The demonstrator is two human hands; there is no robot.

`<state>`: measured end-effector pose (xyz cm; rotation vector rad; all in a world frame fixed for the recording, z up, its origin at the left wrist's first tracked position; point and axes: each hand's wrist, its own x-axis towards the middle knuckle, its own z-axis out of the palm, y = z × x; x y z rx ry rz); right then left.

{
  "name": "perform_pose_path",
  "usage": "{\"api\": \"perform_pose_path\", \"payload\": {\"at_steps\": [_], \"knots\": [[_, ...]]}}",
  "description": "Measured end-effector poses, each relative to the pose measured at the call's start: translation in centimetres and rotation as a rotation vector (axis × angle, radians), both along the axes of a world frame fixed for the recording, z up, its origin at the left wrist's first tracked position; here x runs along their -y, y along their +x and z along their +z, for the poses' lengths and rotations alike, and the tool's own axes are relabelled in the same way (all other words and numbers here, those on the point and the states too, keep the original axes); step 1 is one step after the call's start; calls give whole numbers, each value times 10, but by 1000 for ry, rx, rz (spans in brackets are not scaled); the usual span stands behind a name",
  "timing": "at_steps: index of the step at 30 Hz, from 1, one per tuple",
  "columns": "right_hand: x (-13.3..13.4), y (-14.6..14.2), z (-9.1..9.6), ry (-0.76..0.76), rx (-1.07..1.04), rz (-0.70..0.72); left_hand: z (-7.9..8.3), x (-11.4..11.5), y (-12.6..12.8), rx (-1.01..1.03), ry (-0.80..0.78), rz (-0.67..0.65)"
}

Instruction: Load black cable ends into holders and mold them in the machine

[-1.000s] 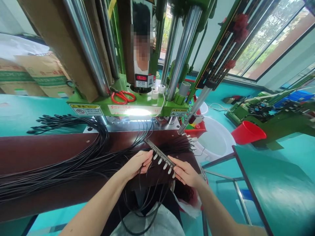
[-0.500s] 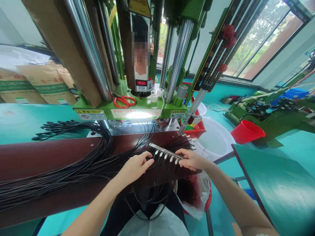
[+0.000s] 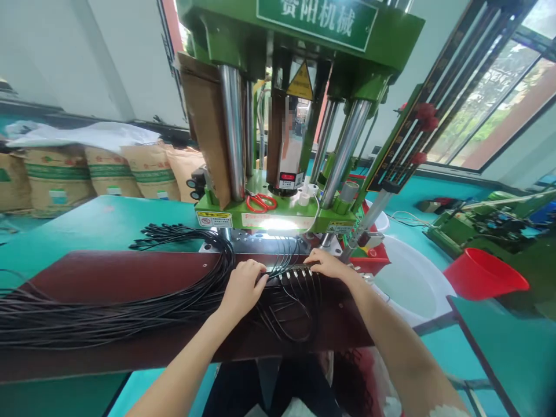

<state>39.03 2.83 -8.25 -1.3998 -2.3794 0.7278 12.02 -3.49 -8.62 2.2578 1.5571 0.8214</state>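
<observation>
Head cam: both hands are on a thin metal bar (image 3: 292, 269) sitting at the back edge of the dark red worktop (image 3: 108, 272), right at the mouth of the green press (image 3: 304, 217). The left hand (image 3: 243, 286) has its fingers curled tight over the bar's left end and the right hand (image 3: 329, 266) pinches the right end. One grip per end probably keeps the row of plugs level. Short black leads (image 3: 282, 313) loop off the bar toward the front edge. The big cable bundle (image 3: 130, 307) trails left along the worktop, out of the way. Red scissors (image 3: 260, 202) lie on the press ledge, and there's a white tub (image 3: 412, 286) past the right edge.
</observation>
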Motion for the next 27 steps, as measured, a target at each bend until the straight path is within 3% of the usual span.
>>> {"api": "perform_pose_path", "payload": {"at_steps": [6,11,17,27], "knots": [[-4,1,-19,145,-68,-118,4,-28,12,-82,-132,6],[-3,15,-38,294,-136,-300,-6,-46,14,-51,-242,11],[-10,19,-49,329,-147,-333,-15,-47,12,-22,-204,-24],[-17,25,-59,361,-116,-323,-13,-44,11,-25,-192,-31]]}}
